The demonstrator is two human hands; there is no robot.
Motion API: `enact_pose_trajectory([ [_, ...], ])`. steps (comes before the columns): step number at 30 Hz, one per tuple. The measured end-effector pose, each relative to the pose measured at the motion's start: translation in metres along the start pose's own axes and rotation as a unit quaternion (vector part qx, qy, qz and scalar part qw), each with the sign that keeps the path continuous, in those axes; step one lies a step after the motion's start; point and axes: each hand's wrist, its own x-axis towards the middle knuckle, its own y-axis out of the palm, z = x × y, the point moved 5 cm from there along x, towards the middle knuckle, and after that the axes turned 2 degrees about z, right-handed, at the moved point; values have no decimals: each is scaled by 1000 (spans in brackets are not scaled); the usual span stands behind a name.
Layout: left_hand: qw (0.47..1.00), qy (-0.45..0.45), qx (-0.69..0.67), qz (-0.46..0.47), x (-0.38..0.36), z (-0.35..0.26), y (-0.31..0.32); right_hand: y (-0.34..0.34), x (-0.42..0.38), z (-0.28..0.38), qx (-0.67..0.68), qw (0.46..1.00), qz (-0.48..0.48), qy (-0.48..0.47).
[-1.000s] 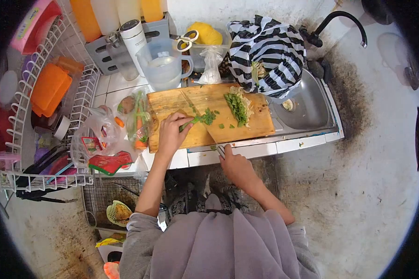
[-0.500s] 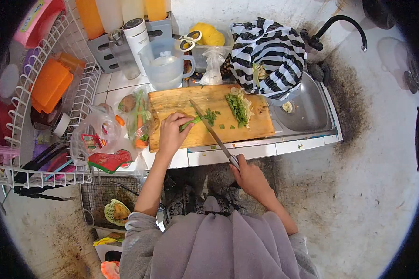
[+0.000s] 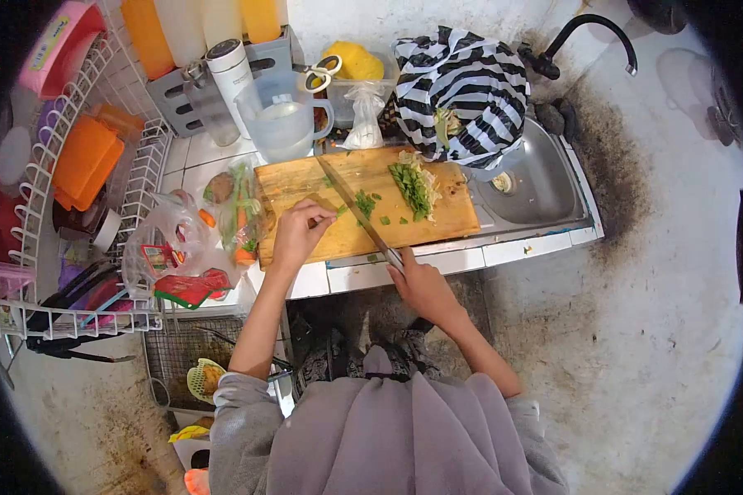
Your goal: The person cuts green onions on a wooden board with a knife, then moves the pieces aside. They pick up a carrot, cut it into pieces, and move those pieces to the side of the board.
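My right hand (image 3: 428,289) is closed round the handle of a long kitchen knife (image 3: 359,213). The blade slants across a wooden cutting board (image 3: 297,181), its tip toward the far left. On the board, my left hand (image 3: 300,234) has its fingers drawn together at a short green vegetable stalk (image 3: 342,210), just left of the blade. Beyond the blade lie small chopped green pieces (image 3: 366,200). A larger heap of chopped greens (image 3: 411,188), with pale shreds along its right side, sits on the board's right part.
A striped plastic bag (image 3: 462,91) stands by the metal sink (image 3: 541,190) under a black faucet (image 3: 590,33). Behind the board are a clear measuring jug (image 3: 282,124) and scissors (image 3: 322,74). Bagged vegetables (image 3: 241,210) lie left, beside a white dish rack (image 3: 140,190).
The green stalk at my left fingertips looks shorter. The knife has shifted slightly relative to the board. The whole view has moved a little.
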Motion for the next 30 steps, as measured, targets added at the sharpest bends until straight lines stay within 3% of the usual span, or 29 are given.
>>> enact_pose_trajectory([
  [3,998,48,26,-12,-2,-3,-2,-5,-11,-2,26,1000,-9,-1],
  [10,998,52,32,-18,4,-3,-4,-8,-33,0,40,999,5,16],
  [12,1000,-18,6,10,6,0,-3,-12,-36,3,36,999,8,23],
  [15,998,-40,-54,-16,11,9,-1,-11,-38,3,34,999,11,26],
  [25,996,-50,-68,28,17,6,-3,-2,-21,12,-34,997,59,38],
  [30,999,17,-34,34,11,2,1,16,5,22,-79,997,25,9],
])
